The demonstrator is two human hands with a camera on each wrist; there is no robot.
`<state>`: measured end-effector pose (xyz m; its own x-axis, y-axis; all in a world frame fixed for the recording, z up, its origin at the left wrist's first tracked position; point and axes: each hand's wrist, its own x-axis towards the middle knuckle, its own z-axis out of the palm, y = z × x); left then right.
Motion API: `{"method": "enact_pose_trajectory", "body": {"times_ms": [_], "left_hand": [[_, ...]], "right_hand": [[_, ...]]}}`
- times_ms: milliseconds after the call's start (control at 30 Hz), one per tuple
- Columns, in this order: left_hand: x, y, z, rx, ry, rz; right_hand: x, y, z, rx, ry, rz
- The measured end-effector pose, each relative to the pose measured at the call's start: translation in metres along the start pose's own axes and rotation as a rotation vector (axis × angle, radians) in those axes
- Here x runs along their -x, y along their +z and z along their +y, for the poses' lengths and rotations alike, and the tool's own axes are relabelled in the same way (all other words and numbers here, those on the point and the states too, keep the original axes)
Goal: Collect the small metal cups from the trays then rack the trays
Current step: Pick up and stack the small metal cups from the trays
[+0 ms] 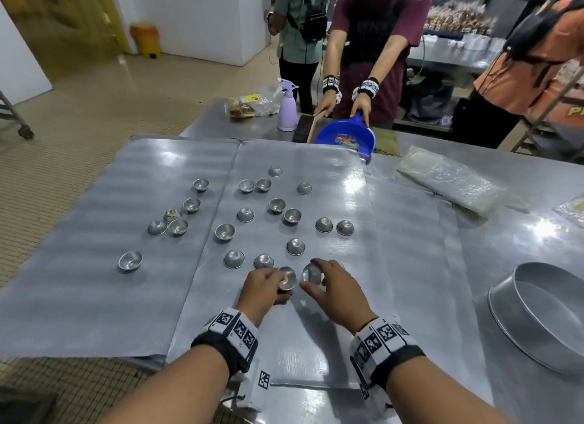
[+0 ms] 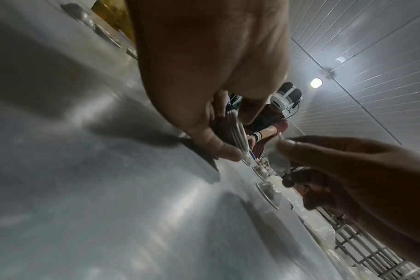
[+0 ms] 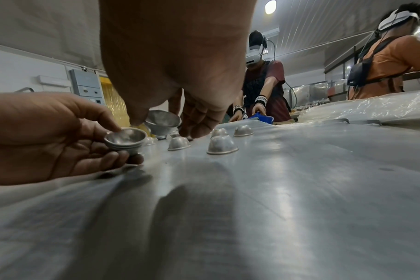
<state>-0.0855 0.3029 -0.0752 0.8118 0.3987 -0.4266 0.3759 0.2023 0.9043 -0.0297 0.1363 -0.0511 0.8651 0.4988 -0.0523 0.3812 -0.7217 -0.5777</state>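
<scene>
On the left tray [image 1: 94, 265] we see scattered cups [image 1: 130, 261], then our left hand [image 1: 264, 286] with fingers curled round a nested stack of cups [image 3: 125, 141], and our right hand [image 1: 331, 289] pinching a single cup [image 3: 162, 121] above the middle tray [image 1: 316, 344] on the tabletop [image 1: 521, 202].

No legible text; wristbands [image 1: 232, 332] carry square coded markers (no words).

A commercial bakery or food-production room is indicated by stainless steel worktables [image 1: 521, 221], metal baking trays [image 1: 94, 234], a wheeled rack [image 1: 19, 120], and bagged baked goods [image 1: 455, 16] stacked behind.
</scene>
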Motion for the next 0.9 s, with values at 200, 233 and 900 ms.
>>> {"method": "enact_pose_trajectory", "body": {"times_ms": [200,233,900], "left_hand": [[0.004,0.017,-0.002,0.148,-0.101,-0.069],[0.006,0.021,-0.001,0.183,-0.113,-0.075],[-0.010,0.029,-0.020,0.062,-0.015,0.013]], "right_hand": [[0.006,0.008,-0.005,-0.017,-0.041,0.008],[0.006,0.009,-0.004,-0.020,-0.039,0.015],[-0.021,-0.011,0.060,0.004,0.202,-0.028]]}}
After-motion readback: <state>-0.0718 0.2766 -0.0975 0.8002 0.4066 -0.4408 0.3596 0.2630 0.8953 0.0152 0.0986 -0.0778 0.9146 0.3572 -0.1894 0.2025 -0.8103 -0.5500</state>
